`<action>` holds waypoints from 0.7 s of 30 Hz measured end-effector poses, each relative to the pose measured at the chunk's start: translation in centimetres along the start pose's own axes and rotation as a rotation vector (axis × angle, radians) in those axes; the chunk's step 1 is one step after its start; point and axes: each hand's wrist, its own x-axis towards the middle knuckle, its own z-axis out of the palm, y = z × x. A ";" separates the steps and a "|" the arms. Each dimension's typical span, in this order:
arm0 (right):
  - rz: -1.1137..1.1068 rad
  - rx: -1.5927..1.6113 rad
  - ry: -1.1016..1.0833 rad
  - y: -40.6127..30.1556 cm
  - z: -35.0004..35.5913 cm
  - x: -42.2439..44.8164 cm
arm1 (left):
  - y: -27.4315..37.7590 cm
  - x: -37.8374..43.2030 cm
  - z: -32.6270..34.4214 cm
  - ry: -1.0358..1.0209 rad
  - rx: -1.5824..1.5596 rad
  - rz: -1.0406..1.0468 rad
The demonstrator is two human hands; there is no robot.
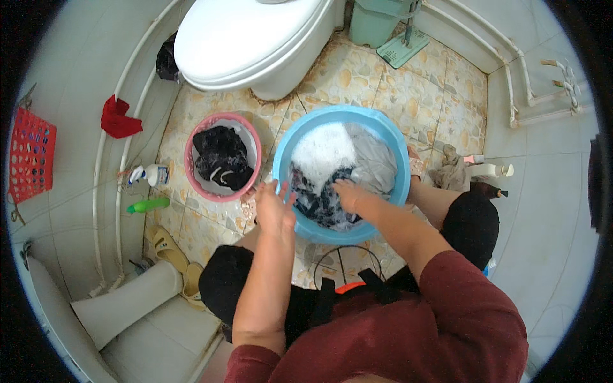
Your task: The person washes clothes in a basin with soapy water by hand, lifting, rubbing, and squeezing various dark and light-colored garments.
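Observation:
A large blue plastic basin (402,143) stands on the tiled floor in front of me, with soapy water, white foam (322,148), a grey cloth (371,160) and dark patterned clothes (316,206) in it. My right hand (348,195) rests on the dark wet clothes, fingers spread; whether it grips any fabric is hidden. My left hand (276,205) is raised at the basin's left rim, fingers apart, holding nothing. Left of the blue basin is a smaller pink basin (190,179) holding a black garment (222,155) with a pale cord.
A white toilet (254,43) stands beyond the basins, near a green bin (371,24) and dustpan (403,48). Spray bottle (157,175), green bottle (149,205) and yellow slippers (170,251) lie left. At right are a crumpled cloth (450,170) and white bottle (486,170).

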 end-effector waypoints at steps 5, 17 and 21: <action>-0.028 -0.028 0.108 -1.4 -0.8 1.8 | -0.8 0.1 0.4 -0.138 -0.013 -0.070; -0.104 0.433 0.313 4.7 -6.6 -0.2 | -3.5 2.7 -0.1 -0.200 0.259 -0.075; -0.118 0.719 0.547 1.6 -13.2 -6.9 | -5.4 4.5 -1.7 -0.136 0.398 -0.111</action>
